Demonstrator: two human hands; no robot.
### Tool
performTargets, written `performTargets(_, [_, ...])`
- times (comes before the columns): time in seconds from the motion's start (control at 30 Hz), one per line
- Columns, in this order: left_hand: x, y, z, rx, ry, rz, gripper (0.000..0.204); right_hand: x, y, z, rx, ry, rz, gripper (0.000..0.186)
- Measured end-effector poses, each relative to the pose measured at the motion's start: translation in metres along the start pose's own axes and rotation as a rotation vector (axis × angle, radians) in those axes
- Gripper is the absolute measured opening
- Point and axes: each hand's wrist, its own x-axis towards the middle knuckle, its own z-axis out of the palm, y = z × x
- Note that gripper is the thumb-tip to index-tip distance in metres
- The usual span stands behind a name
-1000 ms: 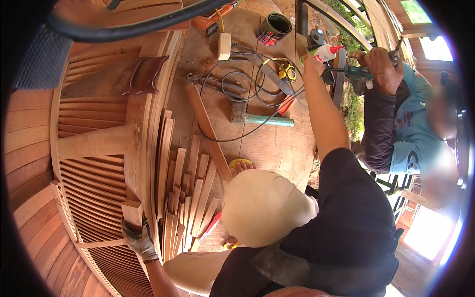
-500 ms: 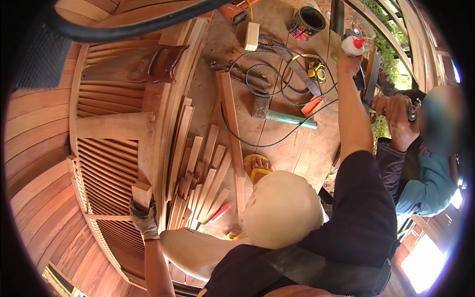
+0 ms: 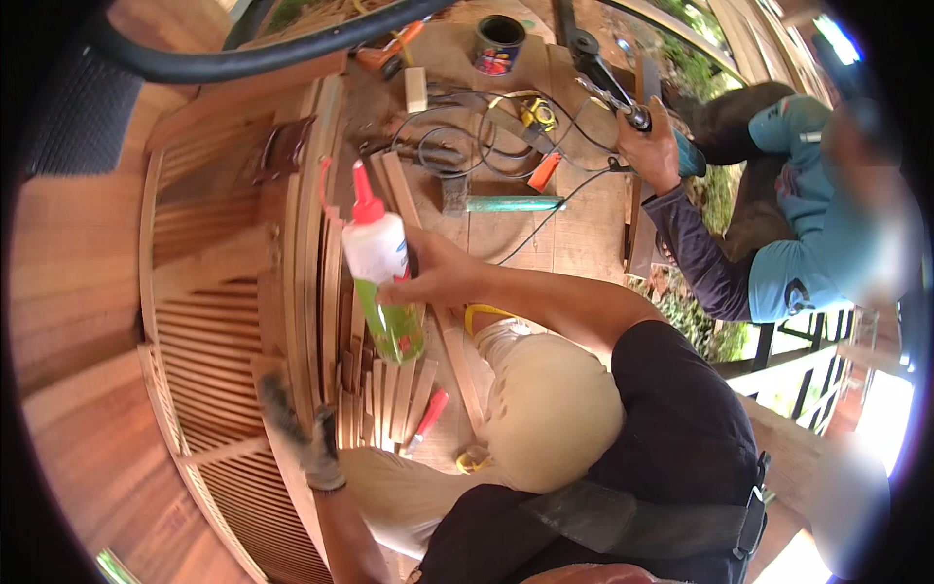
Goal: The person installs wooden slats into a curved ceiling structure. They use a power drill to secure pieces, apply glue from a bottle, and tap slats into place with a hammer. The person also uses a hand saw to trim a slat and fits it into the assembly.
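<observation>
My right hand (image 3: 428, 273) grips a glue bottle (image 3: 375, 248), white above and green below, with a red pointed nozzle. The bottle stands nearly upright in the air, its nozzle upward, over the bundle of wooden strips. My left hand (image 3: 304, 438), in a grey glove, has its thumb and fingers apart over a long wooden rail (image 3: 297, 477); it is blurred, and whether it touches the rail is unclear. Beside it lies the slatted wooden panel (image 3: 209, 355). Thin wooden strips (image 3: 394, 394) lie to the right of the panel, with a red-handled tool (image 3: 428, 419) among them.
A hand saw (image 3: 282, 151) rests on the panel's far end. Ahead on the floor are a hammer (image 3: 506, 203), a looped cable (image 3: 423, 146), a tape measure (image 3: 537, 115) and a tin can (image 3: 499, 44). At right, a co-worker holds a drill (image 3: 637, 119).
My right hand has brought the glue bottle from the far right to in front of me. My left fingers have spread, and the wood block is no longer seen in them. The co-worker's drill has shifted.
</observation>
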Motion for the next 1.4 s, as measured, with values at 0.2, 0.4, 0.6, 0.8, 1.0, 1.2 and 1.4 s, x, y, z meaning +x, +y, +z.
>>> performTargets(0.2, [-0.032, 0.03, 0.075, -1.119, -0.351, -0.582, 0.068, -0.022, -0.014, 0.059, -0.561, -0.163, 0.094, 0.059])
performTargets(0.4, [-0.042, 0.036, 0.042, -0.925, -0.539, -0.455, 0.052, -0.037, -0.051, 0.094, -1.409, -0.592, -1.003, 0.072])
performTargets(0.6, [-0.035, 0.018, -0.074, -0.855, -0.055, -0.161, 0.052, -0.012, -0.159, 0.036, -0.798, -0.049, -0.692, 0.056])
performTargets(0.8, [-0.069, -0.097, -0.152, 0.789, 0.558, -0.238, 0.049, -0.009, -0.196, 0.074, 0.085, 0.765, -0.595, 0.071])
performTargets(1.0, [-0.066, -0.127, -0.141, 0.881, 0.513, -0.149, 0.053, 0.007, -0.047, 0.066, 0.318, 0.265, -0.168, 0.036])
performTargets(1.2, [-0.067, -0.126, -0.144, 0.852, 0.473, -0.222, 0.05, 0.039, -0.042, 0.094, 0.356, 0.143, -0.237, 0.038])
performTargets(1.4, [-0.064, -0.117, -0.141, 0.846, 0.451, -0.325, 0.047, 0.067, -0.068, 0.122, 0.14, 0.212, -0.381, 0.054])
